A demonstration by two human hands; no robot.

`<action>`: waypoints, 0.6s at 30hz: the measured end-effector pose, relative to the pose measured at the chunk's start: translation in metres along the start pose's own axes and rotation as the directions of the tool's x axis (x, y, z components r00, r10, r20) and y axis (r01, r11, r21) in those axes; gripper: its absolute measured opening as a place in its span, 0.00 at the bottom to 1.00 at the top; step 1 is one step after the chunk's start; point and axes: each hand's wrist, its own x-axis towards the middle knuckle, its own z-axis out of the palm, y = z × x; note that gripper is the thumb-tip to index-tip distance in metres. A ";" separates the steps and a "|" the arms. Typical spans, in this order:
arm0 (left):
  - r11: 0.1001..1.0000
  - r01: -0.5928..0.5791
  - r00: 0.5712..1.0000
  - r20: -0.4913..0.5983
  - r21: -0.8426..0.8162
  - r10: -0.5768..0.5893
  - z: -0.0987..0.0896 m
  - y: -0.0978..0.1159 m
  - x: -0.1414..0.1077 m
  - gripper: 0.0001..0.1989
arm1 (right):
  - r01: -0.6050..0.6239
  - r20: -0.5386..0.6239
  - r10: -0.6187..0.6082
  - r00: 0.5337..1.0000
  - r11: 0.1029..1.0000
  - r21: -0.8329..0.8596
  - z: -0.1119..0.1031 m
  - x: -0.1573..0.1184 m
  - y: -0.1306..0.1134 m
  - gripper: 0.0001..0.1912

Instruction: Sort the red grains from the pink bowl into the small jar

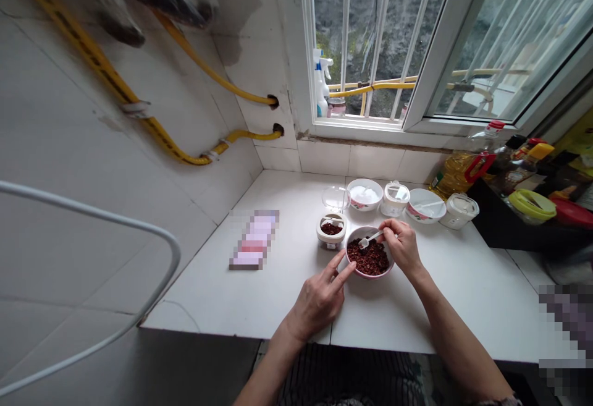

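Observation:
A bowl of dark red-brown flakes or granules stands on the white counter. My right hand pinches the handle of a small white spoon, whose scoop rests at the surface of the flakes. From the left, my left hand touches the bowl's rim with two outstretched digits; its remaining fingers are partly hidden. Just left of the bowl, a small seasoning jar contains similar dark flakes. Its clear lid is flipped up.
Behind are a bowl of white powder, a white-lidded jar, another bowl and a second jar. An oil bottle stands at the right. A blurred pinkish object lies left on the counter.

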 end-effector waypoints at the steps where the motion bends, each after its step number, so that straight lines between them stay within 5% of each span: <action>1: 1.000 0.001 1.000 0.000 0.001 -0.001 0.000 0.000 0.000 0.34 | 0.002 -0.005 -0.002 1.000 1.000 0.002 0.000 0.000 0.000 0.08; 14: 1.000 0.009 1.000 0.011 0.006 -0.009 0.000 0.000 0.001 0.34 | 0.019 0.020 -0.020 1.000 0.999 0.032 0.004 -0.002 -0.001 0.09; 18: 1.000 0.006 1.000 -0.002 0.007 -0.006 0.000 0.001 0.001 0.33 | -0.060 0.068 0.051 0.996 0.990 0.129 0.005 -0.003 -0.004 0.08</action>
